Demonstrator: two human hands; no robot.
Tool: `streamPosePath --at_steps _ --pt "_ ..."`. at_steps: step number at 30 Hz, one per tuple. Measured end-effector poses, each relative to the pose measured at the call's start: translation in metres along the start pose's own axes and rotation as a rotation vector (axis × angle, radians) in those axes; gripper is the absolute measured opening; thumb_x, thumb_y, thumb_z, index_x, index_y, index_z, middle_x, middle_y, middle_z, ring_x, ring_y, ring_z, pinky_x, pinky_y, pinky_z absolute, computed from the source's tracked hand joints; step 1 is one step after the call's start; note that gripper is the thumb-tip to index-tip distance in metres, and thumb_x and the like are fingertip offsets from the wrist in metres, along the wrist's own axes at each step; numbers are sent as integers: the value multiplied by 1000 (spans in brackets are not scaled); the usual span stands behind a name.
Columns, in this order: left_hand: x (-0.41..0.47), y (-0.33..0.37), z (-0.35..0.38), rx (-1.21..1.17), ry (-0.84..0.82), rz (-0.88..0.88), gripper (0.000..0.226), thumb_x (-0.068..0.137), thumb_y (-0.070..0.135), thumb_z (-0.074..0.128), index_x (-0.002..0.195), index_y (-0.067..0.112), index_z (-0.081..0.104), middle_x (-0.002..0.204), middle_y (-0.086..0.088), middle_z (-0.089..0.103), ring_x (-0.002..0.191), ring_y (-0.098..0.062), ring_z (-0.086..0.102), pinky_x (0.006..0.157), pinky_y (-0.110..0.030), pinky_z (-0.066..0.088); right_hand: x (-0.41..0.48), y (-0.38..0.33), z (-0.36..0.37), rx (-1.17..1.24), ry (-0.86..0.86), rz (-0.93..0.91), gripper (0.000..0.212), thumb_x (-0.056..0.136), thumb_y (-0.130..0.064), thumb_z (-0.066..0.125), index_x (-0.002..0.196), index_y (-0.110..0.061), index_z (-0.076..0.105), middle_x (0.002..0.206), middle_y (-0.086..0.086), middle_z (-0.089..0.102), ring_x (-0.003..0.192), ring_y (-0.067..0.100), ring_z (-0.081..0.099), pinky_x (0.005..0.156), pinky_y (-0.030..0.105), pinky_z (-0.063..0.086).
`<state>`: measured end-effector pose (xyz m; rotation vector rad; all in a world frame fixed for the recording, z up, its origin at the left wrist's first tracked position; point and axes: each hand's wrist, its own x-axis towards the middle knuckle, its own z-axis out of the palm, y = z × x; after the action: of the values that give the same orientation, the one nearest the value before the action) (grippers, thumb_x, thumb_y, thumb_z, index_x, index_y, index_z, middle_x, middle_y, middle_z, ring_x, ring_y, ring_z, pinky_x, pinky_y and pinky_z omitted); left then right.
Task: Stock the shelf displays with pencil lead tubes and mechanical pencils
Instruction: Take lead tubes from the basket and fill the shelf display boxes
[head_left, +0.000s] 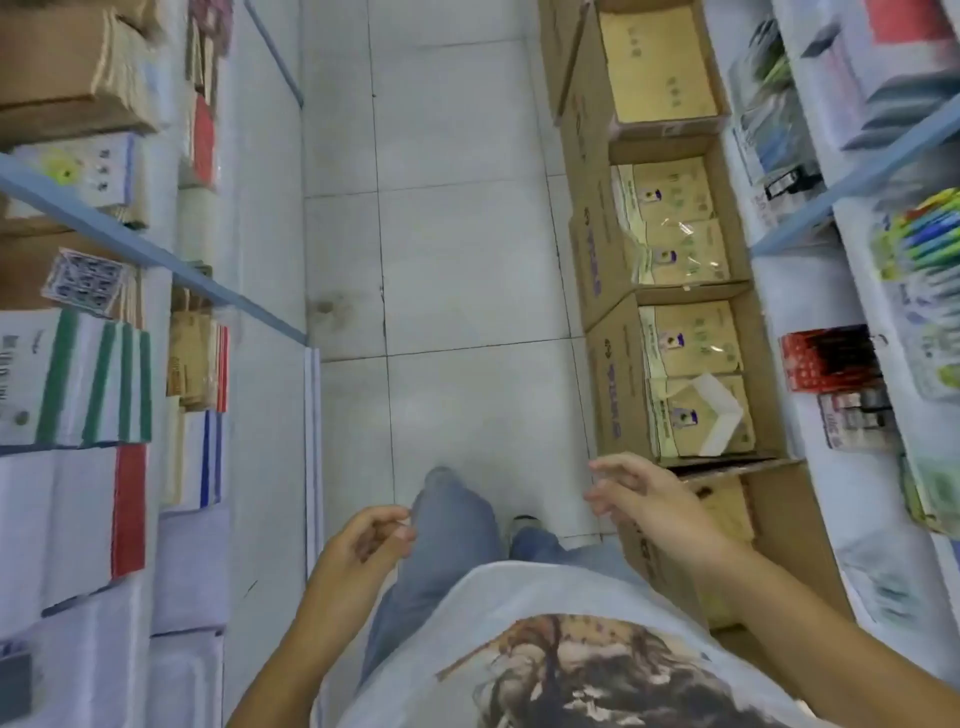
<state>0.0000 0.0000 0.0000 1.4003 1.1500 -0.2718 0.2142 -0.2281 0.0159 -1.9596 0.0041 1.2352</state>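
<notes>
I get single view: head camera, wide-angle, pitched steeply down. Faces along aisle floor (457, 260), far end at frame top. Left shelves (130, 249) and right shelves (857, 176) bow at frame edges. Left hand (363, 540), right hand (639, 499), shirt (545, 597) close, at bottom.

Through the head camera I saw a pale tiled floor (457, 260) running up the aisle between two shelving units. A row of open cardboard boxes (592, 260) stood directly on it along the right side, end to end and just beside the right shelf (852, 179) (its edge strip was blue). On that shelf lay a pack of coloured pens (919, 234) and, nearer me, a red packet (826, 361). The left shelf (130, 244) carried stacked paper goods: a green-striped stack (98, 384) beside a red-edged stack (130, 512), with a brown carton (52, 67) farther along.
</notes>
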Motion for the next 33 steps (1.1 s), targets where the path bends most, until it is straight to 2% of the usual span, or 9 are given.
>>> streamPosePath --at_steps 4,8,11,15,20,23,27,31,33 --pt "44 21 -31 -37 57 -70 17 97 11 64 104 24 71 96 0 77 92 -16 73 79 -20 52 61 -53 7 4 -76 27 17 96 -16 56 108 -25 64 92 -2 74 85 12 69 83 29 53" --pt "114 71 -64 -45 62 -68 19 96 6 63 104 23 70 97 -2 76 96 -19 71 84 -26 52 129 -113 14 5 -77 35 18 96 -16 56 108 -25 65 91 -3 74 85 13 70 82 32 53" --pt "170 133 -89 -21 18 -25 20 96 5 64 102 22 70 92 2 77 93 -15 72 85 -25 52 166 -167 12 87 -26 58 17 95 -18 58 108 -26 66 91 -2 74 86 15 70 77 29 52" --pt "244 228 -112 43 -77 58 18 98 13 62 107 27 69 93 12 76 86 -3 71 82 -20 52 208 -230 -2 150 56 86 20 97 -10 55 106 -23 67 88 0 74 80 16 68 81 34 53" --pt "340 341 -121 66 -134 115 17 99 11 60 106 24 69 92 8 77 85 -10 72 80 -19 54 272 -302 -36 216 144 121 17 95 -8 57 106 -16 66 87 7 74 77 17 67 74 30 52" --pt "400 401 -119 68 -140 118 17 100 9 59 104 22 69 92 3 77 88 -16 71 83 -25 54 332 -351 -66 202 146 121 16 95 -10 58 107 -17 66 91 8 75 78 16 68 69 24 53" --pt "461 487 -123 30 -72 104 19 100 2 56 104 17 67 98 -8 74 88 -22 69 78 -20 54 414 -438 -112 147 121 108 14 95 -10 58 103 -18 67 89 7 74 79 19 68 78 33 53" --pt "509 566 -136 -39 19 79 18 99 1 57 103 15 68 96 -4 72 76 0 69 69 -9 51 492 -543 -152 54 58 66 16 95 -9 57 103 -18 67 89 7 74 70 7 67 60 14 50" --pt "537 600 -148 -69 69 62 18 100 5 57 101 18 68 95 -1 73 72 3 68 65 -11 52 532 -595 -166 11 26 45 15 95 -10 57 104 -19 67 89 5 74 73 9 67 59 13 49"
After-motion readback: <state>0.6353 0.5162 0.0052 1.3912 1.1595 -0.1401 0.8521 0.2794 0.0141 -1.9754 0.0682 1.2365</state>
